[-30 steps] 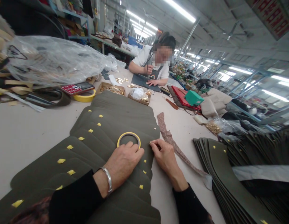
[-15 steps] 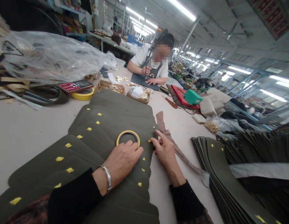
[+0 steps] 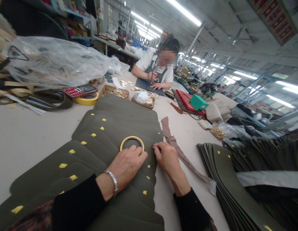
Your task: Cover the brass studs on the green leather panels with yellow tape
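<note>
My left hand [image 3: 128,165], a metal bangle at its wrist, is closed over the near side of a roll of yellow tape [image 3: 122,142], which stands on overlapping dark olive panels [image 3: 129,118]. Thumb and forefinger of my right hand [image 3: 167,156] are pinched together at the right edge of a panel; what lies between them is hidden. Small yellow tape pieces [image 3: 72,151] dot both sides of the panels. Just beyond my right fingertips, a small gold-coloured stud [image 3: 159,133] shows near the edge.
A brown speckled strip [image 3: 174,141] lies right of the panels. More olive panels [image 3: 218,173] are stacked at right. Boxes of gold-coloured metal parts [image 3: 116,91] stand at the back, before a seated co-worker [image 3: 161,69]. A plastic bag [image 3: 55,59] fills the left.
My right thumb and forefinger have closed together where a yellow tape piece showed at the panel edge; that piece is now hidden. My left hand and the roll stay in place.
</note>
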`<state>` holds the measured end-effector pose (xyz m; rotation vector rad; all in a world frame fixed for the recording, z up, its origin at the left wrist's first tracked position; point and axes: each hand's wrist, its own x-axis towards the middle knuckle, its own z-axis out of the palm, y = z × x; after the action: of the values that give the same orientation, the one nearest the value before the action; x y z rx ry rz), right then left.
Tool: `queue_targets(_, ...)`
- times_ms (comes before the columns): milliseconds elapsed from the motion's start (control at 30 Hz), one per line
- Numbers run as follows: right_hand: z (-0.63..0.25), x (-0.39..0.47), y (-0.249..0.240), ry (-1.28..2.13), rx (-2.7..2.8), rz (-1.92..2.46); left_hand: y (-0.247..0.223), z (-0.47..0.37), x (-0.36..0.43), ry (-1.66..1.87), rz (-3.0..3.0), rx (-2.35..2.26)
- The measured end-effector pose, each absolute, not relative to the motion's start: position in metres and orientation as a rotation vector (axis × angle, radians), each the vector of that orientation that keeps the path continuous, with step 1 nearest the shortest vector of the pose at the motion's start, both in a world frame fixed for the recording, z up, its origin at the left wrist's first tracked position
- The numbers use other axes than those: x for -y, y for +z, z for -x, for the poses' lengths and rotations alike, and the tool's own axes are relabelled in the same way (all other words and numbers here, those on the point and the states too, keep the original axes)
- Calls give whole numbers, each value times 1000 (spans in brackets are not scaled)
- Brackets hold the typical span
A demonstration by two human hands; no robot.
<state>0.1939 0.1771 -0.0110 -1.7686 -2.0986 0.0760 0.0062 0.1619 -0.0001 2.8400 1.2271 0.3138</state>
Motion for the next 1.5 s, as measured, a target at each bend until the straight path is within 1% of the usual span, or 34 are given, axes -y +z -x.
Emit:
queue_targets(100, -189, -182, -6, 139, 1975, 1946, 2, -6, -163, 298, -2836, -1229)
queue_targets(167, -189, -182, -2, 211, 1926, 1983, 4, -5, -163, 284, -2844, -1230)
queue_targets(300, -191, -172, 5, 513, 1955, 1902, 7, 0, -164, 341, -2864, -1201)
queue_targets(400, -192, -160, 8, 679, 2047, 1797, 5, 7, -166, 543, -2813, -1185)
queue_targets(500, -196, -155, 9, 592, 1956, 1720, 1, 13, -171, 761, -2734, -1160)
queue_targets(567, -200, -155, 10, 495, 1870, 1672, -2, 16, -174, 830, -2718, -1143)
queue_targets(633, -203, -157, 8, 446, 1846, 1653, -3, 18, -175, 795, -2734, -1161)
queue_targets(833, -194, -161, -5, 387, 1882, 1870, 4, 15, -172, 366, -2812, -1292)
queue_targets(1000, -190, -163, -11, 428, 1883, 1885, 13, 11, -171, 289, -2858, -1251)
queue_targets(1233, -195, -159, -3, 628, 1998, 1888, 19, 18, -167, 290, -2855, -1206)
queue_targets(1400, -198, -156, 10, 823, 2045, 1815, 13, 22, -170, 412, -2811, -1145)
queue_targets(1500, -208, -160, 12, 876, 1873, 1697, 6, 22, -172, 596, -2749, -1060)
